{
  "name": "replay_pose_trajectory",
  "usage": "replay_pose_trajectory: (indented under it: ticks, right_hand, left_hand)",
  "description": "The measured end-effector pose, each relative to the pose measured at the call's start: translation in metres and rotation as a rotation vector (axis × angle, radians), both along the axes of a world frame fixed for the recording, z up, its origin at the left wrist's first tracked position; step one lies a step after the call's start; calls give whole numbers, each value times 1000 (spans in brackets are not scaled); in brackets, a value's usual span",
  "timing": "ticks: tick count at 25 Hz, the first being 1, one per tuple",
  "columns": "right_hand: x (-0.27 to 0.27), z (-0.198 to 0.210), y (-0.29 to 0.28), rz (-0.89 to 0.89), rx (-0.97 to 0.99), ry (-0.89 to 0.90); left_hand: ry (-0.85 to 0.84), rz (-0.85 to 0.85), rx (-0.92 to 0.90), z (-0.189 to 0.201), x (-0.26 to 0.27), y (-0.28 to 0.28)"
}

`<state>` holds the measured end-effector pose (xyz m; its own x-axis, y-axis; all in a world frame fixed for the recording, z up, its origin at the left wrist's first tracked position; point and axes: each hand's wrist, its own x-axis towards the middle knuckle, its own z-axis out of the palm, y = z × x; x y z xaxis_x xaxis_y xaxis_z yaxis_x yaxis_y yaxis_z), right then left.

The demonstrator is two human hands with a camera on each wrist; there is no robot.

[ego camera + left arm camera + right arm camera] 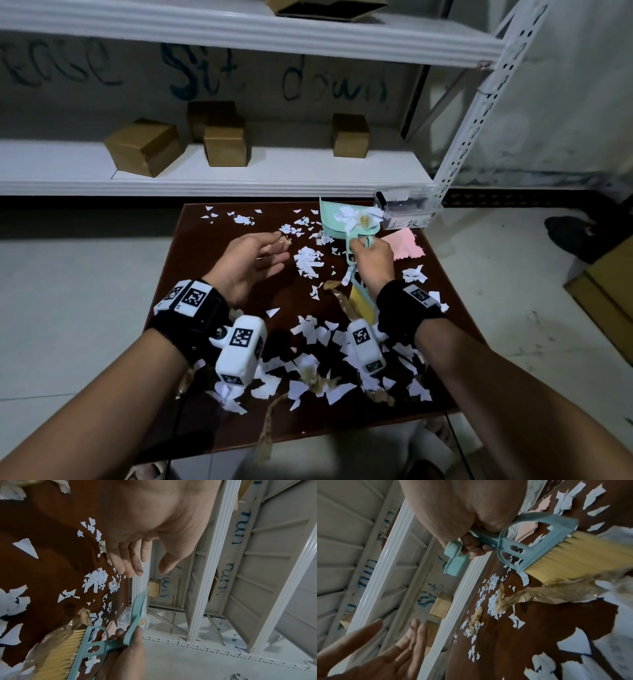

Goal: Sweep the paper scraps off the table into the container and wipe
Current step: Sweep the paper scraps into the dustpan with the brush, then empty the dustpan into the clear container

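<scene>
White paper scraps and crumpled brown strips litter the dark brown table. My right hand grips the handle of a teal brush, whose yellow bristles point back toward my wrist. The handle of the teal dustpan sits in the same grip; the pan is raised at the far edge and holds scraps. My left hand hovers open and empty over the table's middle, palm toward the right hand. A clear labelled container stands at the far right corner beside a pink cloth.
A white metal shelf with several cardboard boxes runs just behind the table. Its perforated upright rises by the container. A cardboard box sits on the floor to the right.
</scene>
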<state>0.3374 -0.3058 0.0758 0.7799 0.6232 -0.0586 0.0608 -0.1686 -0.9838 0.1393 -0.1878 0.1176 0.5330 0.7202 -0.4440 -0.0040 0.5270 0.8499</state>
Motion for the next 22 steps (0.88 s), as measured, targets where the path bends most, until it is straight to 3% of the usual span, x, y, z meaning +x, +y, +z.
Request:
replay_pose_trajectory:
  ticks: [10,14,18,22]
  right_hand:
    - [54,36,-13,-58,-94,-33]
    - [86,54,-8,-85,-125,-128]
    - [131,44,3,-90,-228,-175]
    - [161,32,17,-77,-272,-86]
  left_hand:
    - [-55,21,-27,15,-9,9]
    - [-70,42,-30,21,-10,8]
    - [-67,62,-16,21,-12,12]
    - [-59,75,-17,22,-14,17]
